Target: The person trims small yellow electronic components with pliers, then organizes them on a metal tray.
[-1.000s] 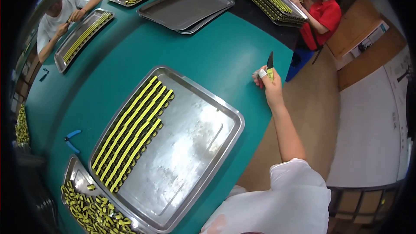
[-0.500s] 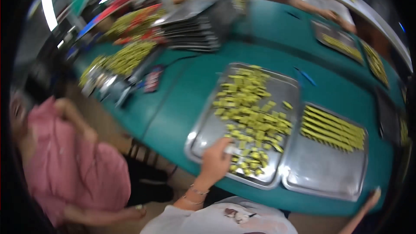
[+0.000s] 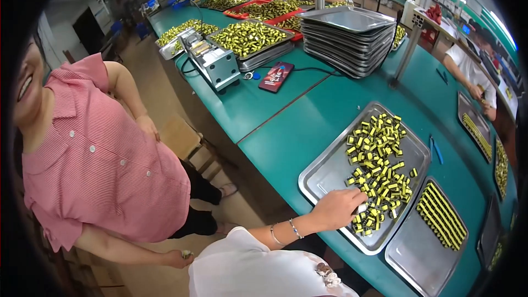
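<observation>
My left hand point(image 3: 342, 209) reaches over the near edge of a metal tray point(image 3: 324, 171). Its fingers are curled down among loose yellow-and-black blocks point(image 3: 379, 146) that look like small electronic transformers. Something white shows at the fingertips; whether a block is pinched there is hidden. To the right, touching or nearly touching, lies a second metal tray point(image 3: 410, 258) with the same kind of blocks set in straight rows point(image 3: 441, 215) across its far half. My right hand is out of the picture.
A person in a pink shirt point(image 3: 110, 154) stands close on my left. Beyond are a bench machine point(image 3: 212, 63), a red phone-like thing point(image 3: 276, 77), stacked trays point(image 3: 349, 38) and heaped blocks point(image 3: 250, 38). Blue-handled tweezers or pliers point(image 3: 437, 151) lie behind the trays. Another person point(image 3: 473, 77) works across the table.
The view has swung left, so both trays sit further right and the pink-shirted person shows more fully. My left hand stays at the loose blocks. My right hand has left the picture.
</observation>
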Motion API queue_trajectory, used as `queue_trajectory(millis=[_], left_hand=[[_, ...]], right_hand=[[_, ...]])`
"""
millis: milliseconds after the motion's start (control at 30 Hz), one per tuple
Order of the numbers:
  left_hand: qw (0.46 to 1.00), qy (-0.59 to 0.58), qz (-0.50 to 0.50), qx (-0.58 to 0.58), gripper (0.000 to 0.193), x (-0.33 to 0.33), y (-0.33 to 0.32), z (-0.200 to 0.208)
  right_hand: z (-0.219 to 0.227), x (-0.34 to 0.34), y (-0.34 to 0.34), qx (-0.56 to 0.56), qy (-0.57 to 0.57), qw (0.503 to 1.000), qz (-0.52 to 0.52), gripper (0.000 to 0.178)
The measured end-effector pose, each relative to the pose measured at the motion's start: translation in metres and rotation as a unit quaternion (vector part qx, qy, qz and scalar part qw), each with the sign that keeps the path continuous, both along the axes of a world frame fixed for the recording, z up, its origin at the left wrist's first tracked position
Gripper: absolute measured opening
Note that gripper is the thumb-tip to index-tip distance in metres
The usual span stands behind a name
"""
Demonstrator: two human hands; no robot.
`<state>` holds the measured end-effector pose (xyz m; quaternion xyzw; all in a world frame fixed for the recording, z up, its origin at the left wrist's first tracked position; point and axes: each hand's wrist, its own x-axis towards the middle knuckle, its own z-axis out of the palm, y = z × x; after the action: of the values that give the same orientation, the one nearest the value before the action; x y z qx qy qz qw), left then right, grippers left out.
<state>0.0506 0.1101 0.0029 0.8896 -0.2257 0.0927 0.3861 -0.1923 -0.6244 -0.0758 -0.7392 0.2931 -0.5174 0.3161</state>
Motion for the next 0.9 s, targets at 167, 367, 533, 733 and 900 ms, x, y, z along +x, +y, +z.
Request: queue_trajectory(millis=[167,367,533,733,900], left_hand=[[1.000,-0.015,0.003,-0.020,0.031,0.006,0.006,-0.004],[0.997,-0.009,0.070,0.014,0.032,-0.003,-0.001,-0.006],[0.994,0.002,0.099,0.042,0.030,-0.006,-0.012,-0.002],[0.985,-0.053,0.164,0.023,0.031,-0.010,-0.014,-0.004],[0.988,0.035,0.139,0.052,0.030,-0.010,-0.008,0.005]], right_hand=[[0.000,-0.041,-0.050,-0.197,0.162,0.961,-0.108,0.034],[-0.023,-0.033,-0.074,-0.227,0.219,0.934,-0.168,0.036],[-0.031,0.003,-0.040,-0.301,0.063,0.950,-0.045,0.036],[0.005,0.008,0.029,0.055,0.022,0.998,-0.007,0.033],[-0.006,0.001,0.022,-0.099,0.106,0.989,0.011,0.035]])
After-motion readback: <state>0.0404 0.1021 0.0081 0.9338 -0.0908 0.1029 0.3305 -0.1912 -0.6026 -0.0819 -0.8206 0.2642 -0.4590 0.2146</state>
